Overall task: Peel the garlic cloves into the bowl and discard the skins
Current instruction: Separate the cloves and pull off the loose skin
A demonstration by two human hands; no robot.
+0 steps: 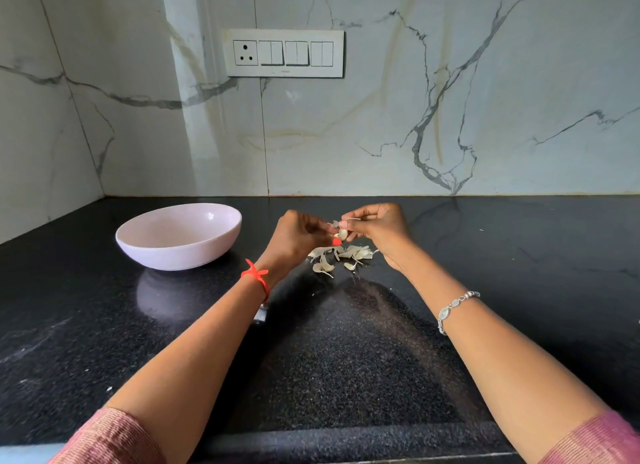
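Note:
A pale garlic clove [343, 234] is pinched between my two hands above the black counter. My left hand [298, 237] grips it from the left. From the right, my right hand [375, 225] closes its fingertips on the clove, with a thin flake of skin [334, 224] sticking up between them. Directly below lies a small heap of loose garlic skins [341, 256]. A pale pink bowl [145, 245] stands to the left of my hands; its inside is hidden from this angle.
The black granite counter [346, 353] meets marble walls at the back and left, forming a corner behind the bowl. A white switch panel [283, 53] is mounted on the back wall. The counter's front edge runs along the bottom of the view.

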